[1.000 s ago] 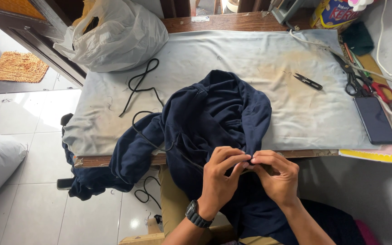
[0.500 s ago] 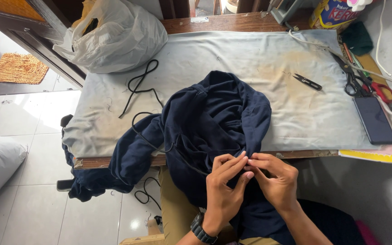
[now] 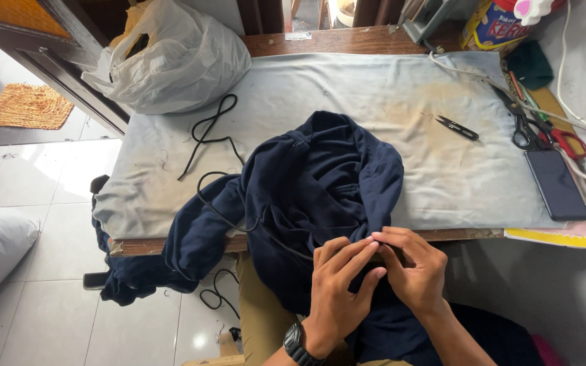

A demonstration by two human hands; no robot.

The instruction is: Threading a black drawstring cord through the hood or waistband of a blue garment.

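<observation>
— Navy garment [image 3: 320,183] draped over tabletop [image 3: 401,102] edge, both hands [image 3: 374,271] pinching its fabric and black cord [image 3: 228,217]?
— Yes, tightly. Could lose cord inside hem if grip loosens.

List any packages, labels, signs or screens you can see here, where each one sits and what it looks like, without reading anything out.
Phone: flat on the table's right edge, dark rectangular screen, switched off.
Printed container: far right corner of the table, rounded, yellow, blue and red, cut off by the frame.
White plastic bag: far left corner of the table, crumpled, bulging, partly open.
Yellow and pink paper: under the phone, at the near right edge.
</observation>
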